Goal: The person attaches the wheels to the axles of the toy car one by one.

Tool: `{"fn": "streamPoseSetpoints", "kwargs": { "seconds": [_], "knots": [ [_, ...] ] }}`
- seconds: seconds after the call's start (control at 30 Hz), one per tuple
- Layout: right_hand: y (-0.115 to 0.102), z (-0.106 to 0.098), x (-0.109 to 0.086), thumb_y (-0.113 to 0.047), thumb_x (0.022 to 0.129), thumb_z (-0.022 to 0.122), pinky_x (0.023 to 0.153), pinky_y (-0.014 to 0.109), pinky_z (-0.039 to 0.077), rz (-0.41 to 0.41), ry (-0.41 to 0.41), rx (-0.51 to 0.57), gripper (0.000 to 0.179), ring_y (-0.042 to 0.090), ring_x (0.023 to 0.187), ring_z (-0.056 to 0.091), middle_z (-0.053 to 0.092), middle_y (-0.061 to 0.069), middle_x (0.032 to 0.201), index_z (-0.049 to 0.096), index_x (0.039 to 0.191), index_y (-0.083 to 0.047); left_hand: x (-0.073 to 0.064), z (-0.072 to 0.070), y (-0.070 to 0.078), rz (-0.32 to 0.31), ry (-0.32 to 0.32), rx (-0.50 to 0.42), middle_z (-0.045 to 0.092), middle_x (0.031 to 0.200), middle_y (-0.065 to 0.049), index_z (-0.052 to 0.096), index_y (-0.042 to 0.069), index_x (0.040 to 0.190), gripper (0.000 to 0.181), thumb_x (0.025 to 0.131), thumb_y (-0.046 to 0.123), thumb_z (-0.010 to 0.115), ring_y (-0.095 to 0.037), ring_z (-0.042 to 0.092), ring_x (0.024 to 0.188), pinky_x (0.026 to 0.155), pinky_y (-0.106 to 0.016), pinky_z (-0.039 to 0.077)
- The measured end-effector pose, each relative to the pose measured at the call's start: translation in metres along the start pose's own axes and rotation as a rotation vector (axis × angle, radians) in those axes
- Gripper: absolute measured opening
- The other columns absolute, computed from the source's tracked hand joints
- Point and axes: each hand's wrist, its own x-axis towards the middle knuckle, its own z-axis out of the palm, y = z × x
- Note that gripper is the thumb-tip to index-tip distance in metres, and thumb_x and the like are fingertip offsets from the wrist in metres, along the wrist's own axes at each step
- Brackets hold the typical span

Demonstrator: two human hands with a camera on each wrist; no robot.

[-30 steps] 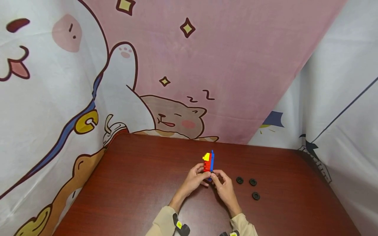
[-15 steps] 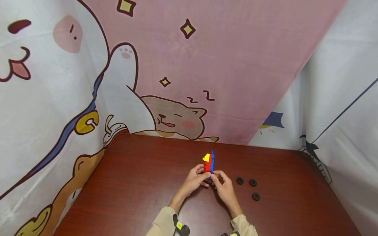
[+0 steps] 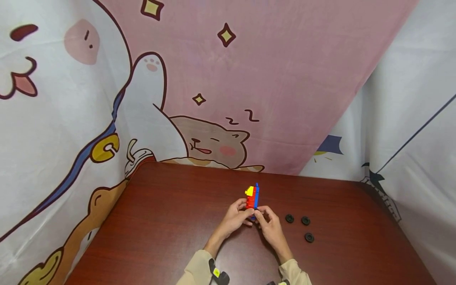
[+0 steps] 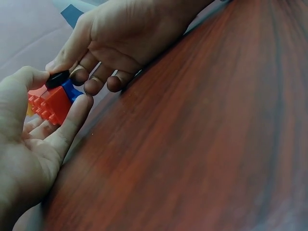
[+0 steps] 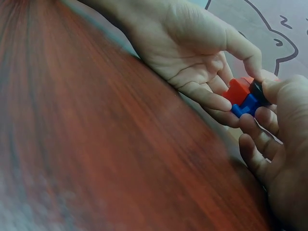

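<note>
My left hand [image 3: 232, 220] grips a small toy brick car [image 3: 251, 198] of red, blue and yellow bricks. It is held on end above the table, its yellow block uppermost and its blue base facing right. In the left wrist view, red studs [image 4: 48, 109] point out between the thumb and fingers. My right hand [image 3: 271, 229] pinches a black toy wheel [image 5: 258, 91] against the side of the car, beside the blue base [image 5: 245, 106]. Both thumbs meet at this wheel. The fingers partly cover the car's lower end.
Three more black wheels lie to the right of my right hand: one nearer [image 3: 289, 218], one behind [image 3: 305, 221] and one in front [image 3: 309, 237]. The brown wooden table [image 3: 160, 221] ends at a printed cloth [image 3: 285, 99] at the back and sides.
</note>
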Motion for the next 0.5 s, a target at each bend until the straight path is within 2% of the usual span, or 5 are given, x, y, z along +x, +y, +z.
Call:
{"fn": "streamPoseSetpoints", "kwargs": {
  "seconds": [0.13,0.3,0.5],
  "knots": [
    [0.006,0.002,0.001,-0.008,0.098,0.061,0.056,0.029,0.053,0.007,0.023,0.003,0.014,0.027,0.069,0.063,0.064,0.028,0.085,0.064,0.104,0.004,0.001,0.000,-0.001,-0.004,0.021,-0.038,0.065,0.118,-0.019,0.048,-0.005,0.133,0.044,0.096,0.012,0.064,-0.023,0.070,0.085,0.066,-0.040,0.062],
    [0.028,0.003,0.007,-0.011,0.099,0.061,0.055,0.027,0.052,0.062,0.063,-0.001,0.017,0.020,0.067,0.062,0.063,0.025,0.084,0.064,0.108,0.003,0.002,0.001,-0.001,-0.022,0.038,-0.090,0.064,0.116,-0.014,0.045,-0.005,0.134,0.044,0.101,0.021,0.057,-0.021,0.069,0.082,0.065,-0.040,0.062],
    [0.039,0.000,0.009,-0.016,0.102,0.056,0.052,0.028,0.052,0.069,0.074,0.027,0.020,0.016,0.064,0.059,0.062,0.018,0.081,0.064,0.111,0.001,0.002,0.003,0.000,-0.041,0.061,-0.089,0.065,0.102,-0.007,0.047,-0.003,0.125,0.034,0.102,0.021,0.055,-0.017,0.068,0.071,0.061,-0.039,0.062]
  ]
}}
